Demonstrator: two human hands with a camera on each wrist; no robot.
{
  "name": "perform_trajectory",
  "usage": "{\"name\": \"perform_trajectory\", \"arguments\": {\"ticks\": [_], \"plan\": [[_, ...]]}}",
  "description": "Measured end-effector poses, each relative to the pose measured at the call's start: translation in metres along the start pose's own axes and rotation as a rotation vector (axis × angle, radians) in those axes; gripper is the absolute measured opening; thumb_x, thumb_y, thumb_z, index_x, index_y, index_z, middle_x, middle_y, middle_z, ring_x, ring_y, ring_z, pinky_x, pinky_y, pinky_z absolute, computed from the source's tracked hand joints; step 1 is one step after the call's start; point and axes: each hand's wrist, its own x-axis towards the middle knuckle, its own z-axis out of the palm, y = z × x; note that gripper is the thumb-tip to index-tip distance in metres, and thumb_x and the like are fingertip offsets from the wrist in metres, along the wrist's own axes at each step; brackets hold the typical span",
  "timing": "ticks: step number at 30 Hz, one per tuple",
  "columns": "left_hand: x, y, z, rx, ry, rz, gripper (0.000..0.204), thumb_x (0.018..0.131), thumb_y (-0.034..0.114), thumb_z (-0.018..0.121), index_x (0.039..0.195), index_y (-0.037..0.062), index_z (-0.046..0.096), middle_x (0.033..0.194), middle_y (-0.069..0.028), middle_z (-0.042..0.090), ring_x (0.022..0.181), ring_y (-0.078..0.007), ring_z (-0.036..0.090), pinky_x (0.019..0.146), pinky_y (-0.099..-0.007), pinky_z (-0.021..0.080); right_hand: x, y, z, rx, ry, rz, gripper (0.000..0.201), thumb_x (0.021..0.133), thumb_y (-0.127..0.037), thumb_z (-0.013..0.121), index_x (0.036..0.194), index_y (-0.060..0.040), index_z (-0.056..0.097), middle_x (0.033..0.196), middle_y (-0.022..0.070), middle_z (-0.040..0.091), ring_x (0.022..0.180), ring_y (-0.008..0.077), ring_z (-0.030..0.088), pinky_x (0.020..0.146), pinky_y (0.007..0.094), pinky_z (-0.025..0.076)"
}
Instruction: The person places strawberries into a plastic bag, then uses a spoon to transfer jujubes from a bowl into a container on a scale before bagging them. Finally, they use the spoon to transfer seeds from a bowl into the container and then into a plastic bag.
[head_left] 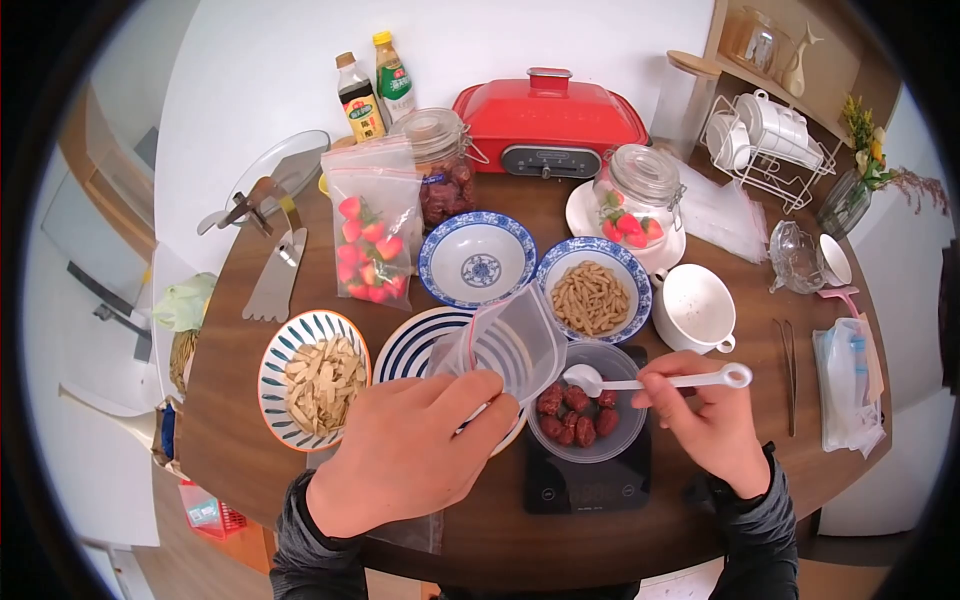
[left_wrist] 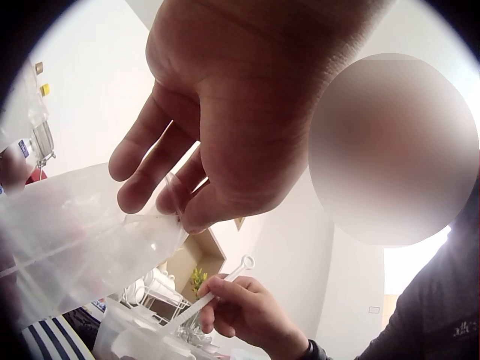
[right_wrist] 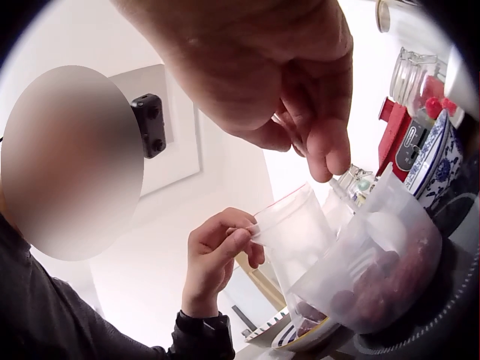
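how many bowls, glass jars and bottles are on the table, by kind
Bowls: 6, namely two blue-patterned, two striped, one white with a handle, one clear on the scale
Glass jars: 2
Bottles: 2
Total: 10

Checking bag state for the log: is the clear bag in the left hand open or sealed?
Open: the clear bag gapes at its mouth, pinched by the left hand.
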Motion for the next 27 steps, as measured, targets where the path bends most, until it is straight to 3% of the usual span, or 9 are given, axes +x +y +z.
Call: {"name": "perform_trajectory", "arguments": {"ticks": [2,8,9,11,15,17,20,23,27], "plan": [[0.001,0.000,0.000,0.002,-0.005,0.003,0.032,0.069,0.009,0.071,0.101,0.0112,0.065,0.101,0.0000,0.060,0.066,-0.0159,0.060,0.052,-0.0303,0.047,0.003,-0.002,-0.002,-0.040,-0.191,-0.059,0.014,0.100,-0.009,0.062,0.104,0.0035,0.067,0.084,0.0076,0.073,0.074,0.0088,0.069,0.057,0.0202,0.051],[0.000,0.000,-0.002,0.004,-0.023,-0.006,0.034,0.069,0.010,0.071,0.102,0.0121,0.065,0.101,-0.0001,0.059,0.066,-0.0156,0.061,0.052,-0.0308,0.047,-0.007,-0.005,-0.003,-0.019,0.033,-0.002,0.009,0.093,-0.005,0.069,0.099,0.0006,0.071,0.082,0.0073,0.073,0.062,0.0122,0.065,0.056,0.0262,0.050],[0.000,0.000,-0.001,0.004,-0.020,-0.005,0.034,0.069,0.010,0.071,0.102,0.0124,0.065,0.101,-0.0001,0.059,0.066,-0.0156,0.061,0.052,-0.0307,0.047,-0.006,-0.005,-0.004,-0.019,0.032,-0.001,0.009,0.093,-0.005,0.069,0.099,0.0006,0.071,0.082,0.0073,0.073,0.062,0.0122,0.065,0.056,0.0262,0.050],[0.000,0.000,-0.001,0.002,-0.019,-0.003,0.034,0.069,0.010,0.072,0.102,0.0127,0.065,0.102,-0.0001,0.059,0.066,-0.0156,0.061,0.052,-0.0307,0.047,-0.002,-0.004,-0.006,-0.177,-0.057,-0.179,0.009,0.094,-0.007,0.069,0.097,0.0018,0.071,0.080,0.0078,0.072,0.062,0.0114,0.065,0.055,0.0254,0.050],[0.000,0.000,-0.001,0.015,-0.008,0.002,0.034,0.069,0.010,0.071,0.102,0.0122,0.065,0.102,0.0000,0.059,0.066,-0.0155,0.060,0.053,-0.0302,0.047,0.001,0.001,-0.001,-0.151,-0.109,-0.239,0.011,0.096,-0.008,0.067,0.097,0.0022,0.070,0.078,0.0075,0.072,0.060,0.0090,0.064,0.054,0.0247,0.050],[-0.001,0.000,-0.001,0.016,-0.001,0.001,0.034,0.069,0.010,0.071,0.102,0.0120,0.065,0.102,-0.0001,0.059,0.066,-0.0156,0.060,0.053,-0.0301,0.047,-0.002,-0.002,-0.003,-0.030,-0.062,-0.001,0.013,0.098,-0.009,0.065,0.098,0.0029,0.069,0.076,0.0067,0.072,0.061,0.0085,0.064,0.055,0.0237,0.051],[-0.001,-0.001,-0.002,0.013,-0.016,0.001,0.033,0.069,0.010,0.071,0.102,0.0118,0.065,0.102,-0.0003,0.059,0.065,-0.0159,0.060,0.052,-0.0302,0.047,0.003,0.003,-0.006,0.166,0.010,0.122,0.015,0.100,-0.011,0.062,0.099,0.0029,0.068,0.075,0.0058,0.071,0.062,0.0087,0.065,0.053,0.0220,0.049],[-0.001,-0.002,0.000,0.014,-0.004,0.010,0.033,0.069,0.010,0.071,0.102,0.0119,0.065,0.102,-0.0004,0.058,0.065,-0.0159,0.060,0.052,-0.0302,0.046,0.013,0.010,-0.011,0.222,-0.068,0.261,0.018,0.102,-0.012,0.058,0.099,0.0036,0.067,0.074,0.0058,0.071,0.062,0.0088,0.065,0.050,0.0203,0.048],[0.000,-0.001,-0.002,0.007,-0.008,0.008,0.034,0.069,0.010,0.071,0.103,0.0119,0.064,0.102,-0.0005,0.058,0.064,-0.0159,0.060,0.052,-0.0302,0.046,0.022,0.024,-0.015,0.323,-0.070,0.295,0.022,0.104,-0.015,0.055,0.100,0.0032,0.067,0.074,0.0080,0.072,0.061,0.0104,0.067,0.048,0.0200,0.046]]}}
